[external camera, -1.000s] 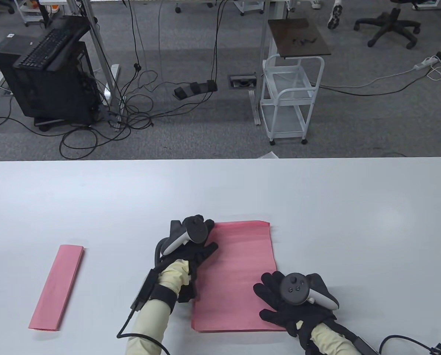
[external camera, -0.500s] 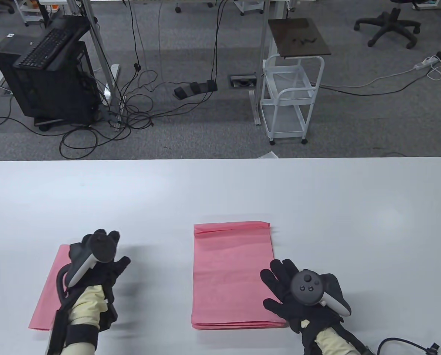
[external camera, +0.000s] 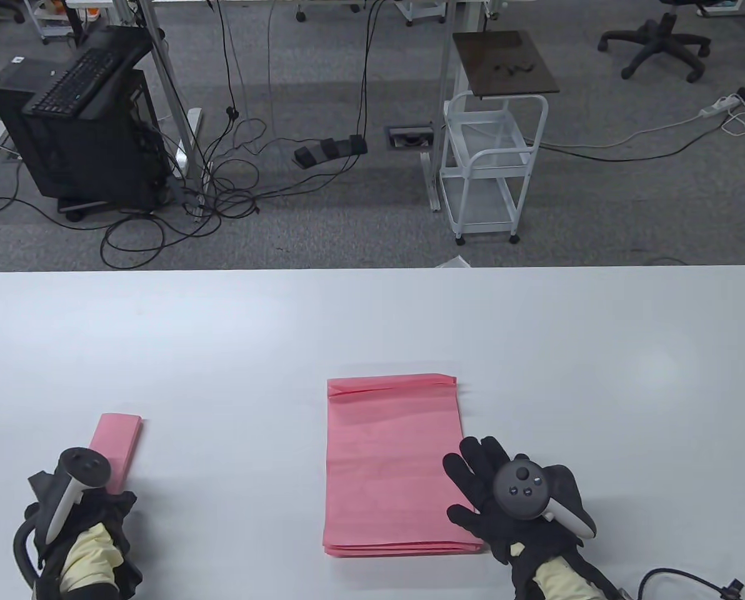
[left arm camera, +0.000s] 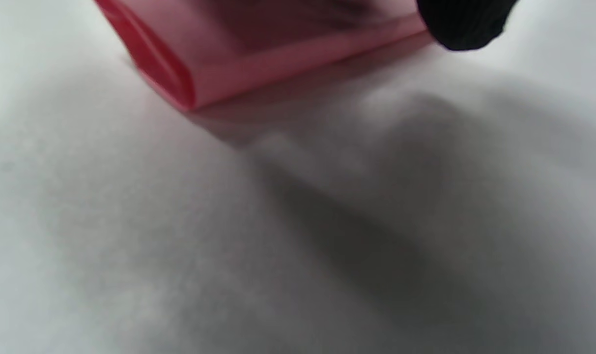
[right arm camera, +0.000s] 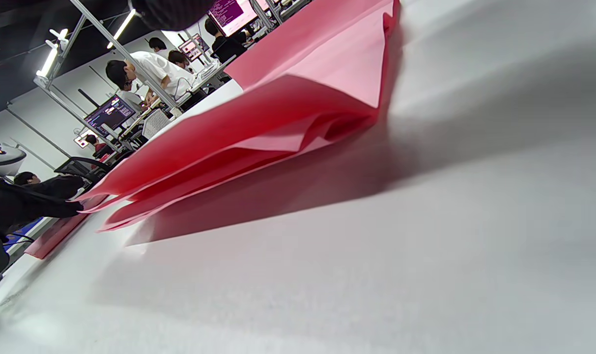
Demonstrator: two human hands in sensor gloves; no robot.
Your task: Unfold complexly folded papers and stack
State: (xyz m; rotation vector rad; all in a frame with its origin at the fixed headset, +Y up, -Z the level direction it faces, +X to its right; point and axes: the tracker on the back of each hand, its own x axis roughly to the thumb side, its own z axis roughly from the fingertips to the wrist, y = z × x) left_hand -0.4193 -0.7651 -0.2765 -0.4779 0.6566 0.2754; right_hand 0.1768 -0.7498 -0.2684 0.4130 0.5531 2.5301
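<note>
A stack of unfolded pink sheets (external camera: 391, 462) lies in the middle of the white table (external camera: 372, 325); in the right wrist view its near corners (right arm camera: 278, 123) curl up. My right hand (external camera: 472, 475) lies flat with straight fingers on the stack's lower right edge. At the far left lies a folded pink strip (external camera: 117, 440), its near half hidden under my left hand (external camera: 91, 519). The left wrist view shows the strip's end (left arm camera: 258, 54) slightly raised, a fingertip (left arm camera: 467, 24) at its edge and fingers curled over it.
Beyond the table's far edge are a white cart (external camera: 491, 169), a black computer tower with a keyboard (external camera: 79, 125) and floor cables. People sit at monitors (right arm camera: 145, 69) in the background of the right wrist view.
My left hand left the stack, crossed to the folded strip at the left, then drew back towards the near edge and closed on it. My right hand barely moved.
</note>
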